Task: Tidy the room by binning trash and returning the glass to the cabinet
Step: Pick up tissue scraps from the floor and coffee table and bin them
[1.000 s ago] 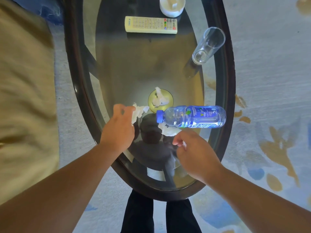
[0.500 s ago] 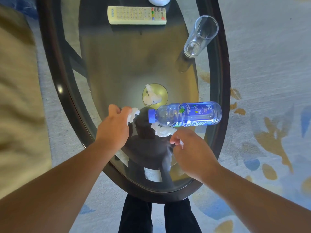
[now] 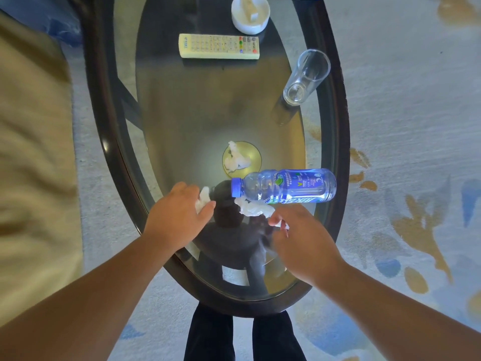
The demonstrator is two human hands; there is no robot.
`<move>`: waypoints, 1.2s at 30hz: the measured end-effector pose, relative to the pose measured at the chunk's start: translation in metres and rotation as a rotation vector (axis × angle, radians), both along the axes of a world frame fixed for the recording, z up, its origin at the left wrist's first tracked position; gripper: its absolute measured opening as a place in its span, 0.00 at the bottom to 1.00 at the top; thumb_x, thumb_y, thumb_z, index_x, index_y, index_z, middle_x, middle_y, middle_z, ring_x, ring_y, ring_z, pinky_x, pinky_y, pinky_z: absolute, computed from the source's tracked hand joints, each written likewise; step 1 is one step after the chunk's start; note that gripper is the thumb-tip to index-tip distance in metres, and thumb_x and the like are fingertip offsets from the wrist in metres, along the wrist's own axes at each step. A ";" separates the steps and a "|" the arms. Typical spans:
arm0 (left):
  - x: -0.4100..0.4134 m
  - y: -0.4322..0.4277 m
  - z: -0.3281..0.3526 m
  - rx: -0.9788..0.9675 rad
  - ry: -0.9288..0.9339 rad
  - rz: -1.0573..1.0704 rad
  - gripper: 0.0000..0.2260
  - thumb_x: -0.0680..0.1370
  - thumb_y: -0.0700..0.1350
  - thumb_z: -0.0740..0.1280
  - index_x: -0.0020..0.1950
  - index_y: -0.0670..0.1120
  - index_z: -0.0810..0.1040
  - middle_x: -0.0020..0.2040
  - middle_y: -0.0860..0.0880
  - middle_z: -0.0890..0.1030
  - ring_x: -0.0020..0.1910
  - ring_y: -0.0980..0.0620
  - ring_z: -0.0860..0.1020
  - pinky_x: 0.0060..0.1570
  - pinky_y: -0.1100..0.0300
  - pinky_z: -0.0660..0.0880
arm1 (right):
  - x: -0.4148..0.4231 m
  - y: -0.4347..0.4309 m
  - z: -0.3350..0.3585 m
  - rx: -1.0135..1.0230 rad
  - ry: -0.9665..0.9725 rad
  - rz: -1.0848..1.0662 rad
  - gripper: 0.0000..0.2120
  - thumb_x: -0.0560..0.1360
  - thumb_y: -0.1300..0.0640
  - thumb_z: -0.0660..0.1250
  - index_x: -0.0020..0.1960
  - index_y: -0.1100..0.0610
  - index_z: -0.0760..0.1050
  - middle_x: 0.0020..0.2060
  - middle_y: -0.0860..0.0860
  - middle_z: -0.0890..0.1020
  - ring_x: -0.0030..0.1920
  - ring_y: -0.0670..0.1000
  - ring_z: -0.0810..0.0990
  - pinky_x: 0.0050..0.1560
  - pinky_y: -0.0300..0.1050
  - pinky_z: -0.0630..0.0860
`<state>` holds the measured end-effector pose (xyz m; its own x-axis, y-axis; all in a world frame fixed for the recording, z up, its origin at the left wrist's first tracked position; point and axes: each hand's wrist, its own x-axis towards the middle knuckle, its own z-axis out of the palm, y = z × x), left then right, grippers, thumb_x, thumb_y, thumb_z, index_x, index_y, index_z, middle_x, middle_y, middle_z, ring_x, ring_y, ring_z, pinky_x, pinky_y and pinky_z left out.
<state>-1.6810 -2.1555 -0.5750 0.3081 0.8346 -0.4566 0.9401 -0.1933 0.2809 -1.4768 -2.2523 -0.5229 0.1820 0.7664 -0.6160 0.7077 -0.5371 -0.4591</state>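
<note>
Nearest the camera, two bare forearms reach out over the near end of an oval glass table [image 3: 104, 142] with a dark rim, and dark trouser legs [image 3: 243, 337] show below its edge. The left hand [image 3: 178, 217] lies palm down on the glass with its fingers curled over a crumpled white tissue [image 3: 203, 201], gripping it. The right hand [image 3: 303, 241] pinches a small scrap of white paper [image 3: 282, 224] between thumb and fingertips, just beside a second tissue [image 3: 253, 208] that lies loose on the glass. Touching that tissue on its far side, a blue plastic bottle [image 3: 283, 186] lies on its side, cap pointing left. Just beyond the bottle a third tissue [image 3: 236, 158] rests on the glass. Farther off, near the right rim, an empty drinking glass [image 3: 305, 76] stands upright. Beyond it, a pale remote control [image 3: 219, 46] lies crosswise, and a round white dish [image 3: 250, 13] sits at the far end.
</note>
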 end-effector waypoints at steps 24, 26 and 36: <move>-0.003 -0.031 0.012 -0.027 -0.206 0.015 0.15 0.77 0.42 0.65 0.63 0.51 0.71 0.61 0.51 0.74 0.53 0.51 0.78 0.47 0.69 0.71 | -0.012 -0.005 -0.015 -0.112 -0.074 0.265 0.34 0.73 0.65 0.67 0.73 0.42 0.62 0.73 0.49 0.60 0.68 0.53 0.69 0.63 0.44 0.73; -0.005 -0.030 0.008 -0.028 -0.204 0.006 0.15 0.77 0.43 0.66 0.63 0.51 0.71 0.62 0.51 0.74 0.53 0.50 0.78 0.47 0.69 0.71 | -0.015 -0.002 -0.021 -0.106 -0.078 0.259 0.34 0.73 0.66 0.67 0.73 0.43 0.62 0.72 0.49 0.61 0.67 0.53 0.69 0.61 0.45 0.73; -0.006 -0.019 -0.002 -0.014 -0.213 -0.028 0.17 0.77 0.42 0.66 0.64 0.51 0.71 0.61 0.49 0.73 0.48 0.51 0.78 0.41 0.69 0.73 | -0.019 0.004 -0.055 -0.085 -0.143 0.278 0.34 0.75 0.61 0.67 0.74 0.40 0.58 0.75 0.46 0.56 0.72 0.53 0.60 0.60 0.48 0.75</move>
